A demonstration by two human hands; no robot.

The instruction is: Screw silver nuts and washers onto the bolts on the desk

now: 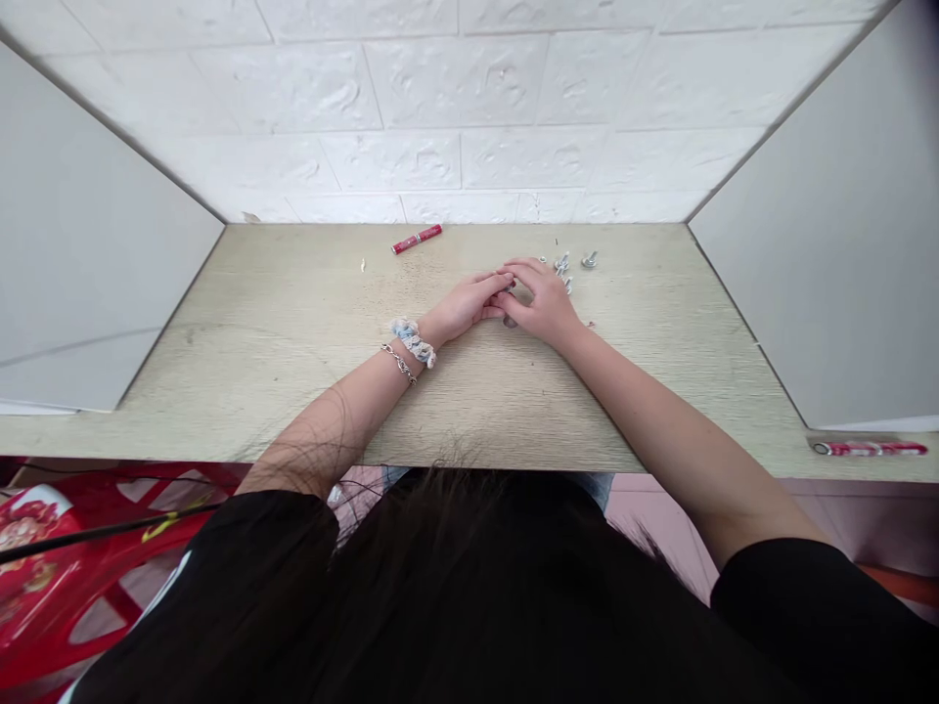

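Observation:
My left hand (469, 305) and my right hand (541, 301) meet over the middle of the table, fingertips closed together. Between them they pinch a small grey metal piece (509, 321), mostly covered by the fingers, so its exact kind is hidden. Just beyond my right hand lie several silver bolts (561, 264) in a loose group, partly behind the hand. One more bolt (589, 260) stands apart to the right, its shank pointing up. A small nut or washer (543, 259) shows by my right fingers.
On the wooden table (293, 342), a red tube (417, 240) lies near the white brick wall (440, 88). A second red tube (870, 449) is at the right front edge. Grey panels (80, 225) flank both sides. A red plastic chair (88, 557) stands below left.

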